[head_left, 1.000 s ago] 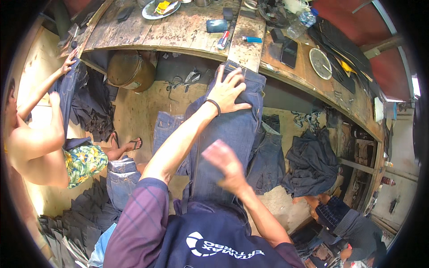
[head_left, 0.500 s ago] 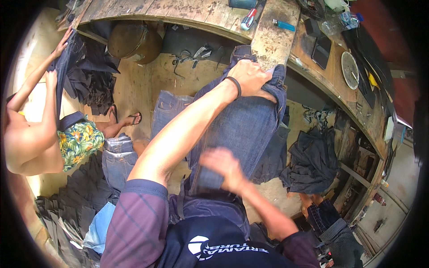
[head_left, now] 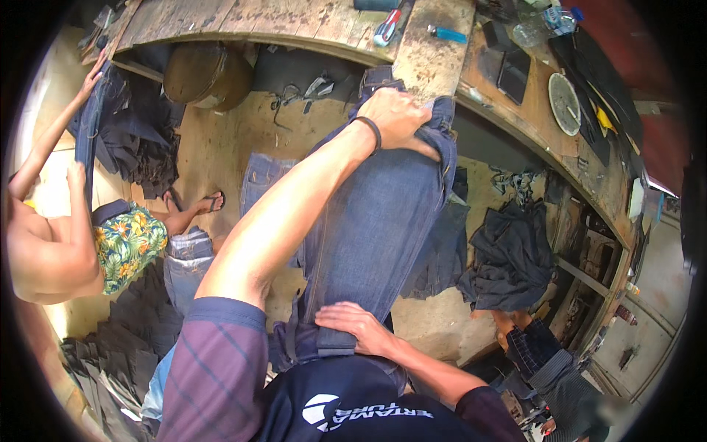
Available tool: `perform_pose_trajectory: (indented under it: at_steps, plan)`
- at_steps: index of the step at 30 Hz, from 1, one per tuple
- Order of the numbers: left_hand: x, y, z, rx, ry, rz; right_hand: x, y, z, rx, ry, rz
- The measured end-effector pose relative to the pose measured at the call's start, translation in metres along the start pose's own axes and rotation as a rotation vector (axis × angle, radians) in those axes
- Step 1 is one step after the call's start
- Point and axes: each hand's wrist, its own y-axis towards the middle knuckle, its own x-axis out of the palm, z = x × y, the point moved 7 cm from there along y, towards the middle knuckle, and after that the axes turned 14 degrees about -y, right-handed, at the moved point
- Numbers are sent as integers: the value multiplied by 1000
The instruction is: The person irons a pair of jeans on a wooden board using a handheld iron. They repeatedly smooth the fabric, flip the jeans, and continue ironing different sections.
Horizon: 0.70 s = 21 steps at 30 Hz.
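Observation:
A pair of dark blue jeans (head_left: 375,221) stretches from the wooden board at the top down to my waist. At its far end, my left hand (head_left: 398,118), with a black band on the wrist, is closed on the bunched denim. My right hand (head_left: 353,325) lies flat across the near end of the leg, close to my shirt, its fingers stretched out over the cloth. The folded hem shows just below those fingers. My left forearm covers part of the denim.
Wooden benches (head_left: 294,22) run along the top and right, bearing a screwdriver (head_left: 387,28), a blue lighter (head_left: 446,34), a phone (head_left: 513,76) and a round dish (head_left: 564,104). A co-worker (head_left: 55,250) at left holds denim. Dark cloth piles (head_left: 512,254) lie around; another person sits lower right.
My right hand has come down toward me and now rests on the jeans' near end. My left hand keeps its hold on the far end. The view has shifted slightly.

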Motion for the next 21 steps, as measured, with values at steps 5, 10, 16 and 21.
perform_pose_trajectory:
  at_steps: [5,10,16,21]
  plan:
    - [3,4,-5,-27,19,-41,-94,39,15,-88,-368,265]
    - [4,7,-6,-20,29,-47,-23,-7,0,-4,-216,248]
    - [4,10,-6,1,75,2,-74,6,16,-127,-366,219]
    - [10,9,-12,-32,48,-11,-36,-17,13,7,-234,263]
